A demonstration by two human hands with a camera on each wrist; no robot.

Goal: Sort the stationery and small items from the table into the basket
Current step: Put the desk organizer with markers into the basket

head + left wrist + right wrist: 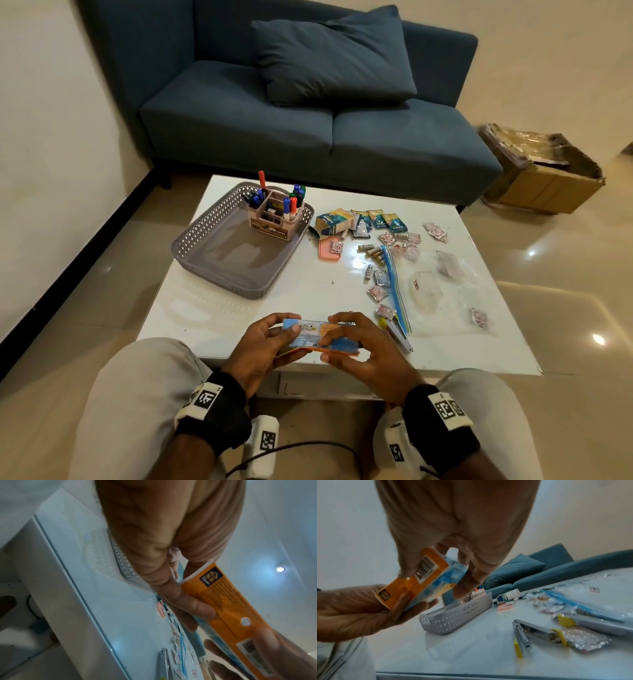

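- Both hands, left hand [260, 346] and right hand [364, 346], pinch the box [320, 337] by its ends.
- Keep it level; set it flat in the basket [219, 260], beside the organizer [275, 214].

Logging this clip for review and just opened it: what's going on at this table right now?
A seated person holds a small orange-and-blue box in both hands, left hand and right hand, above the near edge of the white table. The grey basket so far holds only a pen organiser with markers. Sachets, batteries, a zip bag and a stapler still lie loose on the table.
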